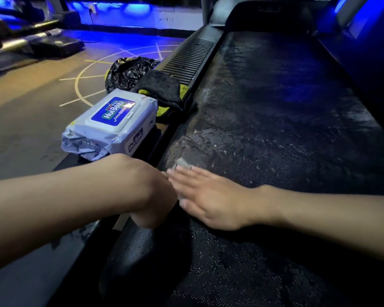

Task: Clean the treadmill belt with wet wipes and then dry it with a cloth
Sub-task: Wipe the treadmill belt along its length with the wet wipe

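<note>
Head view: both bare forearms reach in from the near edge and meet over the near left part of the treadmill belt (pixel 275 111).

The right hand (pixel 211 202) lies palm down on the belt with its fingers (pixel 182 176) straight and close together, pointing left and far. It presses flat on a grey wet wipe (pixel 182 163), of which only a crumpled corner shows beyond the fingertips. This hand is slightly blurred.

The left hand (pixel 152 191) is bent down at the wrist over the belt's left edge, just beside the right fingertips. Only its back shows. Its fingers turn under and out of sight, so whether it grips anything cannot be told.

The belt runs from near to far on the right, dark, with streaks and pale specks on the stretch beyond the hands.

Along its left side runs the black side rail (pixel 191 58), ribbed at the far end. A pack of wet wipes (pixel 111 125), white with a blue label on its closed lid, sits on the rail just beyond the left wrist. Beyond the pack lies a folded black and yellow cloth (pixel 164 91), touching the belt's edge. Beyond that sits a crumpled black plastic bag (pixel 126 72) on the floor (pixel 31 111), which carries yellow painted lines. A barbell (pixel 20 42) lies far left under blue light.
</note>
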Motion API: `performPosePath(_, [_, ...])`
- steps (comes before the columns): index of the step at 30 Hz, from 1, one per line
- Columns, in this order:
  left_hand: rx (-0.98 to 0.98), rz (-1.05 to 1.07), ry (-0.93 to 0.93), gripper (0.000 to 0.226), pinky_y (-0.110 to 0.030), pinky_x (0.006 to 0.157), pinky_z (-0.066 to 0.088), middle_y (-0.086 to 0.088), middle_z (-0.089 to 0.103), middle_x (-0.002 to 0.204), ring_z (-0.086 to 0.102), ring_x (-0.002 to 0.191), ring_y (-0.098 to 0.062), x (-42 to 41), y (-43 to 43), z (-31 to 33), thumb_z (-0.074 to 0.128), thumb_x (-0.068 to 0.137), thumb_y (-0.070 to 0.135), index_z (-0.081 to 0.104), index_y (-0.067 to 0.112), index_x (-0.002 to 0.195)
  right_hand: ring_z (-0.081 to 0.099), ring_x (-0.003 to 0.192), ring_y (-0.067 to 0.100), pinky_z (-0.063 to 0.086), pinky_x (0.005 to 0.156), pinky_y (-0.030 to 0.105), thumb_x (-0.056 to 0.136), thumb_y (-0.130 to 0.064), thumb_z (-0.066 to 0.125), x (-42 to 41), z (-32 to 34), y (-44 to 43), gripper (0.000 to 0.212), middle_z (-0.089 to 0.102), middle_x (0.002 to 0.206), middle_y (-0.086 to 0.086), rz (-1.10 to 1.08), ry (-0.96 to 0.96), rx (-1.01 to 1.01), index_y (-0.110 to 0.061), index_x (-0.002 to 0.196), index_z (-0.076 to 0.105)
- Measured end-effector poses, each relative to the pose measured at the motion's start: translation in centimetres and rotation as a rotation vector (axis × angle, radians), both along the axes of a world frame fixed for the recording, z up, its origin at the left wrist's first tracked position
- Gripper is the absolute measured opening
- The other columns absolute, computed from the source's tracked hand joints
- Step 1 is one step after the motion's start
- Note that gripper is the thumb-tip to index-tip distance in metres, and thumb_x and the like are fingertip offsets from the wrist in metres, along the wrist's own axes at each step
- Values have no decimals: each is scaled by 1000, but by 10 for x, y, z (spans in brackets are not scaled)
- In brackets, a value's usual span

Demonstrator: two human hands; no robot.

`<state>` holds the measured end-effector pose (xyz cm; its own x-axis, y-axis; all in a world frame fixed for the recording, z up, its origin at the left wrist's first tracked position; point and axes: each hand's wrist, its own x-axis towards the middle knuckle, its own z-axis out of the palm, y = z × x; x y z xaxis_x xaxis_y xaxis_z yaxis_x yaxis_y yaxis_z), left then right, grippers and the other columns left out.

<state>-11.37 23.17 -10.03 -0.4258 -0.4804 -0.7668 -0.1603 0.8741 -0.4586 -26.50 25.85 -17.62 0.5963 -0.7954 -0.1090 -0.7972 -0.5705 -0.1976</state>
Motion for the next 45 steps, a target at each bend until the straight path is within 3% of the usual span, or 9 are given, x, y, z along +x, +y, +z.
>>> performPosePath(7, [51, -58, -42, 40, -45, 110, 34, -25, 54, 123, 37, 128, -42, -7, 2, 14, 38, 101, 25, 59, -6, 116, -17, 150, 10, -17, 119, 28, 107, -37, 19, -24, 9, -7, 59, -11, 165, -1, -158, 85, 0, -16, 159, 0])
performPosePath(14, [48, 2, 274, 44, -36, 106, 39, -18, 57, 122, 47, 122, -31, -7, -9, 11, 39, 101, 38, 57, 2, 117, -17, 149, 8, -10, 123, 35, 107, -42, 13, -42, 10, -8, 59, -10, 166, -3, -257, 110, 27, -18, 159, -2])
performPosePath(19, [35, 74, 463, 66, -33, 94, 46, -10, 52, 126, 55, 115, -29, -5, -17, 4, 47, 89, 65, 47, 11, 127, -23, 148, 7, -13, 122, 31, 104, -47, 11, -42, 4, 17, 62, -14, 164, -7, -46, 85, 48, -20, 159, -2])
performPosePath(23, [-1, 29, 443, 69, -36, 94, 47, -13, 46, 127, 55, 115, -31, -4, -17, 0, 49, 88, 66, 45, 10, 128, -21, 148, 8, -7, 123, 38, 107, -41, 14, -53, 8, -4, 59, -14, 165, -4, -297, 102, 62, -20, 159, -4])
performPosePath(27, [-17, 10, 502, 67, -36, 94, 47, -13, 47, 125, 55, 115, -30, -6, -16, -7, 42, 91, 65, 41, 11, 131, -25, 147, 5, -16, 120, 30, 107, -42, 15, -46, 7, 34, 59, -18, 162, -9, -63, 78, 68, -22, 158, -4])
performPosePath(32, [-6, -19, 550, 65, -39, 104, 42, -12, 44, 126, 50, 118, -31, -9, -16, -11, 38, 92, 65, 51, 9, 122, -19, 149, 9, -11, 123, 36, 107, -41, 14, -67, 8, 7, 59, -11, 166, -3, -345, 135, 24, -21, 159, -2])
performPosePath(36, [69, -60, 571, 62, -40, 105, 39, -10, 48, 124, 50, 117, -29, -19, -14, -15, 40, 92, 64, 51, 10, 120, -25, 147, 5, -15, 121, 32, 107, -44, 14, -60, 8, 48, 57, -17, 163, -9, -87, 89, 71, -25, 158, -1])
performPosePath(40, [26, -30, 600, 71, -42, 95, 47, -14, 50, 123, 54, 114, -35, -32, -4, -15, 41, 89, 69, 35, 12, 129, -20, 149, 7, -5, 123, 41, 107, -41, 13, -83, 11, 21, 57, -12, 165, -7, -327, 147, 51, -23, 159, -3])
performPosePath(45, [48, -24, 568, 72, -40, 102, 43, -13, 42, 129, 46, 119, -32, -38, -4, -19, 43, 89, 68, 42, 9, 130, -26, 147, 5, -15, 121, 32, 106, -42, 15, -78, 8, 55, 58, -16, 164, -8, -109, 99, 89, -23, 159, -2])
